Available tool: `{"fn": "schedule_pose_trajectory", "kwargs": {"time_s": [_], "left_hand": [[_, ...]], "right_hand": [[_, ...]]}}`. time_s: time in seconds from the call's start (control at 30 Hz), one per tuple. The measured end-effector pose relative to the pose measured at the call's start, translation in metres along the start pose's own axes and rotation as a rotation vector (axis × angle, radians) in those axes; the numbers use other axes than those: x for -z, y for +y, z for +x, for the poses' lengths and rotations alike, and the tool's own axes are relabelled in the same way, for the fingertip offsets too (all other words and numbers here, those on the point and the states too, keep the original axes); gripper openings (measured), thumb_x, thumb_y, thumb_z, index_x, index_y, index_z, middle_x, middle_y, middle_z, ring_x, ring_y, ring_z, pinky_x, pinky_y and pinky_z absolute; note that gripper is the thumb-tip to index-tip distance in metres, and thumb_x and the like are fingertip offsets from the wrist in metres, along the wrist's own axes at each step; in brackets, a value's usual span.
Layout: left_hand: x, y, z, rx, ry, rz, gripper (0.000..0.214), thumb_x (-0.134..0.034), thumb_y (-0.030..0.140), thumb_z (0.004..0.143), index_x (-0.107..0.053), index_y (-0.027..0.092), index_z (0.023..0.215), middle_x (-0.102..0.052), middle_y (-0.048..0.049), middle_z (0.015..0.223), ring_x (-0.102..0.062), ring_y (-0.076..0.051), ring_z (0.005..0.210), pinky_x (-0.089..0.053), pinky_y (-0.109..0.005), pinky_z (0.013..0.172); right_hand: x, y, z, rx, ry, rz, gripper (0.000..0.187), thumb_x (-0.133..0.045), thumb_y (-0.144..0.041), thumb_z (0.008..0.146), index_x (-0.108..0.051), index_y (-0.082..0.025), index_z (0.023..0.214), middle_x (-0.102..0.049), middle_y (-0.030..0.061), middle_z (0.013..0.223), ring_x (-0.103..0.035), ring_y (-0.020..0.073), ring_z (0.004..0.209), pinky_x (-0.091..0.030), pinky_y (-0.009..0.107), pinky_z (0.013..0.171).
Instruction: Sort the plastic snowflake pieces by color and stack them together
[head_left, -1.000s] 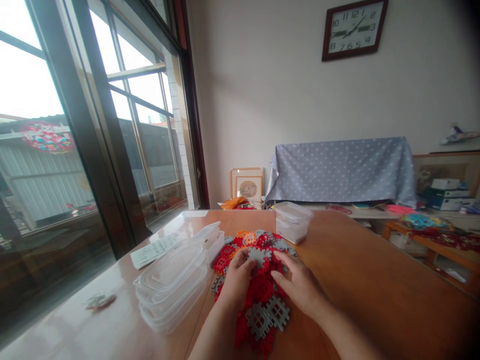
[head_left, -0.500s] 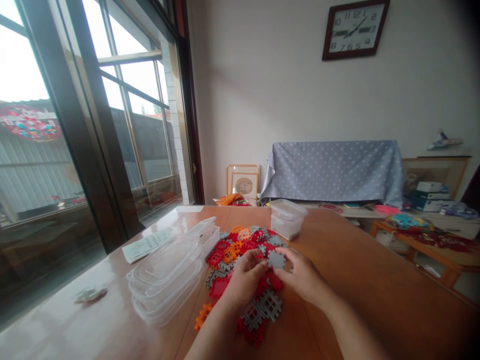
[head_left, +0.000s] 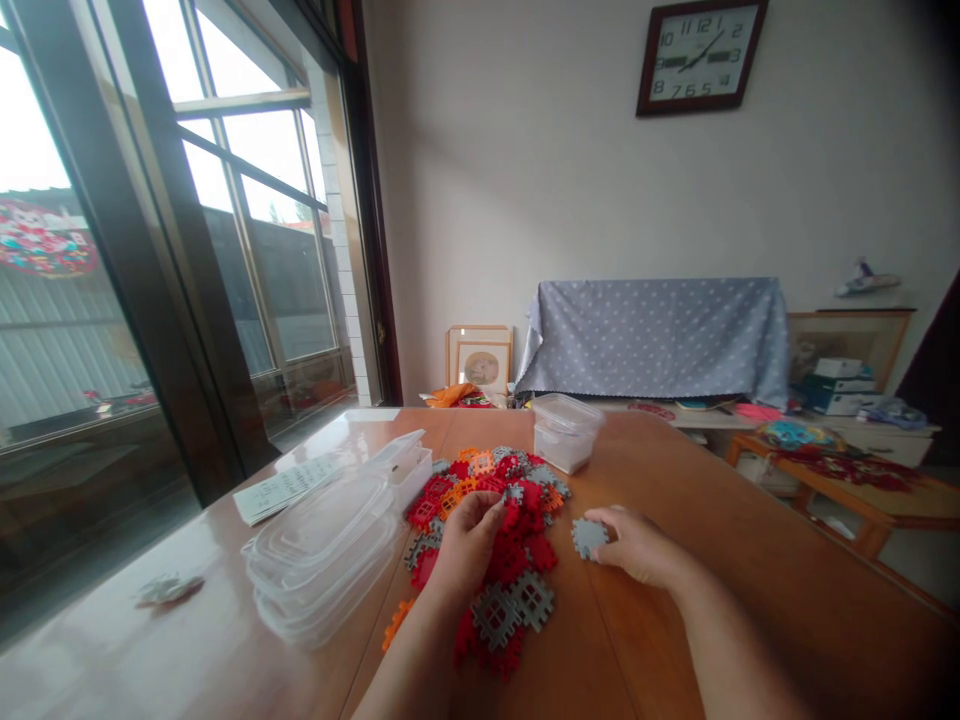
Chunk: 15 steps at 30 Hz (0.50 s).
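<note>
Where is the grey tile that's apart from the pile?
In the head view, the grey tile is right of centre, held in the right hand, right of the pile on the table.

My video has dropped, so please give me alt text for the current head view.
A person's right hand holds a flat grey notched piece to the right of a pile of red, grey and orange pieces on a brown table. The left hand is over the pile, its grip unclear. Clear plastic containers sit left of and beyond it.
</note>
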<state>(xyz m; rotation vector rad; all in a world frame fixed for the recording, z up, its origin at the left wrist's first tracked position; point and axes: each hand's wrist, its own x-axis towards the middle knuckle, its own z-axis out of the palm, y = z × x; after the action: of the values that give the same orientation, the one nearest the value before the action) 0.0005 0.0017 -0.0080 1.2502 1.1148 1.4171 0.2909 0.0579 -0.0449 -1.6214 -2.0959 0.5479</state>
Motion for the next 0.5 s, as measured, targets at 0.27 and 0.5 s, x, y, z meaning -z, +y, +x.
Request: {"fn": "schedule_pose_trajectory", "kwargs": {"time_s": [0.27, 0.5], "left_hand": [[0.0034, -0.0038, 0.0035, -0.004, 0.014, 0.039, 0.034, -0.074, 0.046, 0.078, -0.067, 0.016, 0.094, -0.066, -0.0013, 0.077, -0.055, -0.013, 0.067, -0.043, -0.024, 0.065], [0.0096, -0.0008, 0.0048, -0.032, 0.089, 0.093, 0.036, -0.072, 0.046, 0.078, -0.068, 0.015, 0.096, -0.07, -0.0042, 0.083, -0.062, -0.018, 0.076, -0.046, -0.027, 0.071]], "right_hand": [[-0.0083, 0.0081, 0.0021, -0.032, -0.039, -0.019, 0.067, -0.076, -0.031, 0.067, -0.066, -0.026, 0.134, -0.066, 0.0098, 0.129, -0.061, 0.0297, 0.12, -0.045, 0.037, 0.103], [-0.0079, 0.0054, 0.0018, -0.027, -0.049, -0.015, 0.059, -0.075, -0.026, 0.067, -0.071, -0.028, 0.126, -0.07, 0.0065, 0.122, -0.063, 0.0272, 0.115, -0.047, 0.034, 0.099]]}}
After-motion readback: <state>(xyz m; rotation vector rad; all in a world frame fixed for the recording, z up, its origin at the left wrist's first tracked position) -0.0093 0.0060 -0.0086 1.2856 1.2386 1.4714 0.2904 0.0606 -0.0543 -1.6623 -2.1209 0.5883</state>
